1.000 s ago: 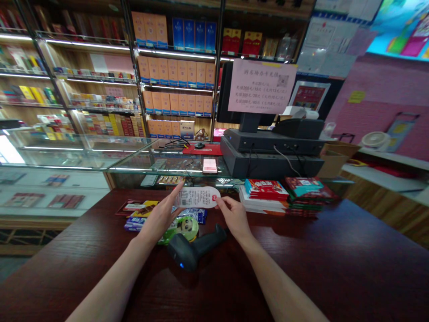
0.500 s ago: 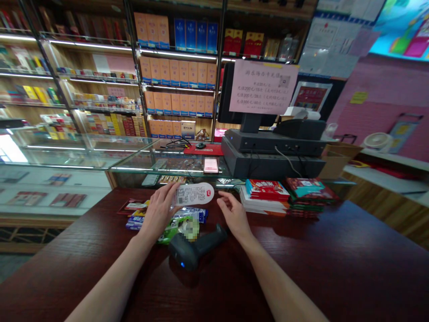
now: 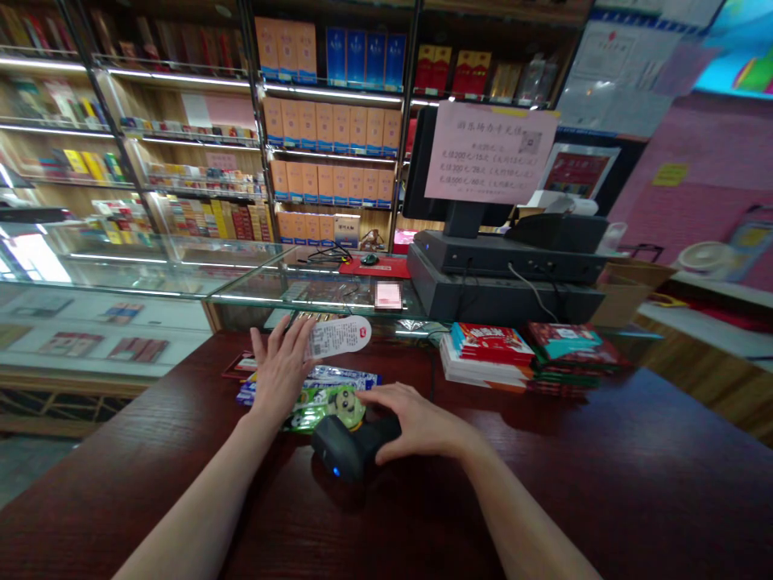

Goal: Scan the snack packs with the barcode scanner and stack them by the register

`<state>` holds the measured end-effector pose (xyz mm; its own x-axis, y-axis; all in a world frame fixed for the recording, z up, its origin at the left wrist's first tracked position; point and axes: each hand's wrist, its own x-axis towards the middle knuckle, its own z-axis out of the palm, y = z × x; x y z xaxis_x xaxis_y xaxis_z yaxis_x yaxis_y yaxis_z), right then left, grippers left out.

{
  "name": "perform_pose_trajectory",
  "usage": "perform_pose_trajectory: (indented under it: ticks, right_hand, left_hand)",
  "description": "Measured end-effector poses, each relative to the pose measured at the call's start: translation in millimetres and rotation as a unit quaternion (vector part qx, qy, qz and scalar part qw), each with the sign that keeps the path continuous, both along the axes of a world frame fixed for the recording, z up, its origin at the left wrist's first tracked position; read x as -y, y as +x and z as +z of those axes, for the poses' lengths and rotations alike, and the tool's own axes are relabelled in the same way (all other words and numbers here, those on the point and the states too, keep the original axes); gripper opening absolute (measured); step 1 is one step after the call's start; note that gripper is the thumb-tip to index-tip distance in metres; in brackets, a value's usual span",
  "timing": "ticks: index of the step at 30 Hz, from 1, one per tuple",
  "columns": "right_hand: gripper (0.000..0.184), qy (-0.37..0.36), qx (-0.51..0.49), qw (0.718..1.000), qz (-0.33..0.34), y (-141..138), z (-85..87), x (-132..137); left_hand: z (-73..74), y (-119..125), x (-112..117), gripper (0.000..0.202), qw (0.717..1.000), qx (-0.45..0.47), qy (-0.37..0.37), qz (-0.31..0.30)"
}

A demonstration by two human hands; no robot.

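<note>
The left hand (image 3: 281, 374) is pinching a white paper tag (image 3: 338, 337) with fingers spread, while the right hand (image 3: 419, 423) is gripping a black barcode scanner (image 3: 353, 447) on the table (image 3: 543, 491).

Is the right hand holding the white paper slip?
No, the right hand rests on the black barcode scanner, while the slip is at the left hand.

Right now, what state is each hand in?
Left hand: holding a white card, fingers spread.
Right hand: closed over a barcode scanner.
</note>
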<state>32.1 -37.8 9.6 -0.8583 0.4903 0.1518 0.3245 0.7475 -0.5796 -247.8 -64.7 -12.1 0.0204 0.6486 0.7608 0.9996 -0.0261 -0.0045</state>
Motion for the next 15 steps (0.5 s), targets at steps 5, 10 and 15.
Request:
perform_pose_trajectory:
  ticks: [5, 10, 15]
  right_hand:
    - [0.092, 0.038, 0.034, 0.999, -0.006, -1.7, -4.8, 2.3]
    - [0.085, 0.044, 0.044, 0.998, -0.002, -6.5, -8.1, 5.6]
    - [0.079, 0.031, 0.042, 0.999, 0.006, -9.8, -12.1, 6.4]
  left_hand:
    - [-2.2, -4.4, -0.7, 0.076, 1.000, 0.007, -0.001, 0.010]
    - [-0.9, -3.3, 0.5, 0.075, 1.000, 0.021, -0.006, 0.004]
    - [1.1, -2.2, 1.3, 0.075, 1.000, 0.027, -0.007, 0.008]
